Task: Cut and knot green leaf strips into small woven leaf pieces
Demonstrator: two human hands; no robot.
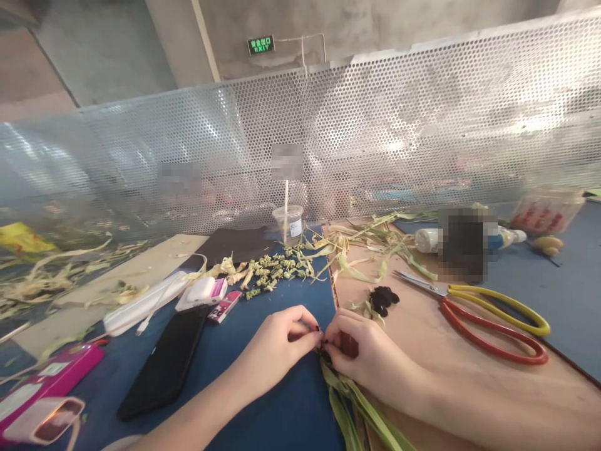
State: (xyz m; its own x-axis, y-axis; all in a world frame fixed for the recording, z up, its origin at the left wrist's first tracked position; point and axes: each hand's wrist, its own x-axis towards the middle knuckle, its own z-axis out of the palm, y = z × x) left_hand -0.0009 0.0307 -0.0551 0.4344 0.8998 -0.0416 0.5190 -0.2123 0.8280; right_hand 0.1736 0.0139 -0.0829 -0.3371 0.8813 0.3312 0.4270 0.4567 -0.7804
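My left hand (282,341) and my right hand (364,357) meet at the table's front, fingertips pinched together on the end of a bundle of green leaf strips (357,407) that trails toward me. Both hands are closed on it. A small dark clump (384,298) lies just beyond my right hand on a brown board (422,332). A heap of small green folded leaf pieces (270,272) lies farther back on the blue table mat (263,401).
Red-and-yellow-handled scissors (488,319) lie on the board at right. A black phone (166,363), a white case (201,289) and pink items (51,376) sit left. A plastic cup with a straw (288,222) stands before a perforated metal screen (375,131). Loose husks (366,244) litter the back.
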